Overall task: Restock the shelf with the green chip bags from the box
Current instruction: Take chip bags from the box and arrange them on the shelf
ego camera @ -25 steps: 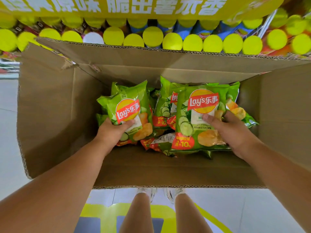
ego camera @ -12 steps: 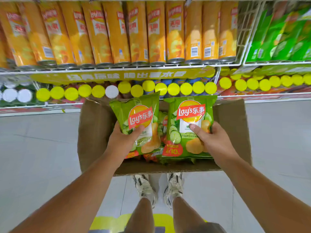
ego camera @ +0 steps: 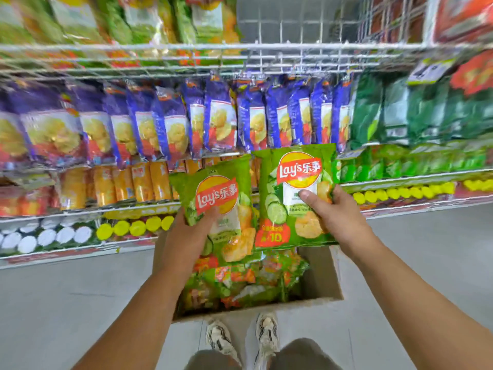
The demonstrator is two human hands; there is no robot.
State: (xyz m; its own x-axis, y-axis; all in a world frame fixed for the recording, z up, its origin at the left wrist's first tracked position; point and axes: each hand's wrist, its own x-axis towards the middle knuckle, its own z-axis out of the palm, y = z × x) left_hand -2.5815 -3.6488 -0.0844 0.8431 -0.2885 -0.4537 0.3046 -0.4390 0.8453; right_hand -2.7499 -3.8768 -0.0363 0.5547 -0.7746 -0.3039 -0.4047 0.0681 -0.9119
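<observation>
My left hand grips one green chip bag by its lower left side. My right hand grips a second green chip bag at its right edge, thumb across the front. Both bags are held upright, side by side, above the open cardboard box on the floor, in front of the shelves. More green chip bags lie in the box. On the top wire shelf, green bags stand at the left of a bare stretch of wire.
Purple chip bags fill the middle shelf, dark green bags to their right. Orange cans and yellow-lidded cans sit on lower shelves. The grey floor lies on both sides of the box. My shoes stand just behind it.
Both hands have lifted their bags out of the box and higher up. My view has risen from the box to the upper shelves.
</observation>
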